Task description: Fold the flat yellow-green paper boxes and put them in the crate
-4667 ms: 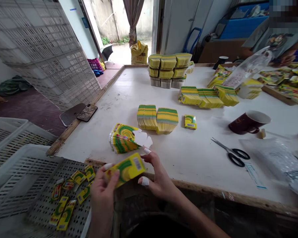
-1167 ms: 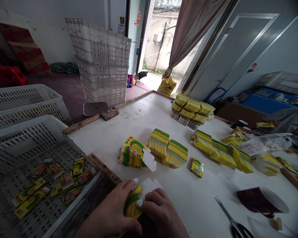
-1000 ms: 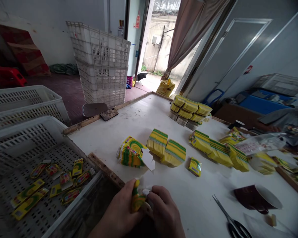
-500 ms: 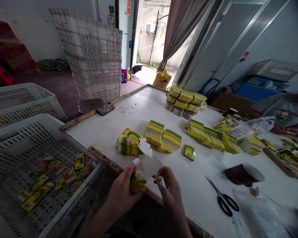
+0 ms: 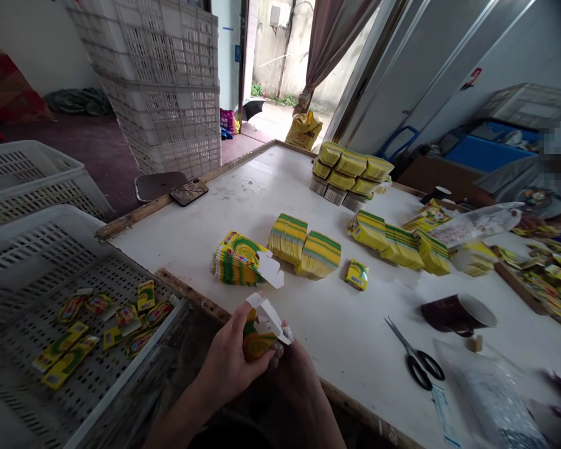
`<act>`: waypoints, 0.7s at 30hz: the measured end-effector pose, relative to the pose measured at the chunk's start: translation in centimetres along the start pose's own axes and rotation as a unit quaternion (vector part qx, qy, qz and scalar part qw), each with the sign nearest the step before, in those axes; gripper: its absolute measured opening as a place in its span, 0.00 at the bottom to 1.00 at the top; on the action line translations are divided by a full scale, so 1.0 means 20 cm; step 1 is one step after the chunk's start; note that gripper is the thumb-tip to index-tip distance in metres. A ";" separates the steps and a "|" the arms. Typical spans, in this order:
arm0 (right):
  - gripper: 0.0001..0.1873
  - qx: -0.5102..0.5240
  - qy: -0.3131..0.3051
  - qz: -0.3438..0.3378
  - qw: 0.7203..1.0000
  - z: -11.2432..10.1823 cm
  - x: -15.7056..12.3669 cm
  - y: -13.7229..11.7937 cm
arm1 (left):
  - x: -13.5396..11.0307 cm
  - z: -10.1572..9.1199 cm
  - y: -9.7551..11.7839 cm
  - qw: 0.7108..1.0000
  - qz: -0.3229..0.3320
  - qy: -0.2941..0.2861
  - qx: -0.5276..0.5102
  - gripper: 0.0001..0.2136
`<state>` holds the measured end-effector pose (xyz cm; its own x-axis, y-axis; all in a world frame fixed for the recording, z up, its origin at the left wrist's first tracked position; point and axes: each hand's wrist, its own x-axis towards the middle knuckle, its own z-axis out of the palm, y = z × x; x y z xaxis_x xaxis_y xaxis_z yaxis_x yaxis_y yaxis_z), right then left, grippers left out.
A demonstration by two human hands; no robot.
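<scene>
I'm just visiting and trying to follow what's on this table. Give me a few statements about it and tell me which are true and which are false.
1. Both hands are on one small yellow-and-green carton. True: the left hand grips the carton, and the right hand touches it from the other side.
2. The carton's white end flaps are tucked shut. False: they stand open at the top.
3. The scissors lie in the white crate. False: they lie on the table, near the brown mug; the white crate holds small yellow-and-green packets.
4. A fanned stack of flat cartons lies on the table just beyond the hands. True.
5. A phone lies at the table's far left edge. True.
</scene>
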<state>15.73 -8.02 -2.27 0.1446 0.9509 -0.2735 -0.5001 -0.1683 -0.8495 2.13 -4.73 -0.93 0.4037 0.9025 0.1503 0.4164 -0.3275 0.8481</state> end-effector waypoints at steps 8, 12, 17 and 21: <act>0.27 0.087 0.040 0.072 0.993 -0.09 0.01 -0.11 | 0.03 0.01 -0.02 0.999 0.012 -0.045 0.020 0.35; 0.26 0.058 0.051 0.014 0.997 -0.10 0.05 -0.13 | 0.04 0.00 -0.04 0.995 -0.002 -0.092 0.035 0.37; 0.26 0.043 0.029 0.058 0.997 -0.09 0.03 -0.14 | 0.06 0.00 -0.05 0.995 -0.001 -0.095 0.032 0.37; 0.23 0.044 0.016 0.102 0.994 -0.07 -0.01 -0.13 | 0.06 0.01 -0.06 0.995 0.038 -0.043 0.079 0.36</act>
<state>18.16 -8.18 -0.71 0.0591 0.8898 -0.4525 -0.5950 -0.3325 -0.7317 2.32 -3.33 -1.92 0.5049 0.8480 0.1608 0.5024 -0.4403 0.7441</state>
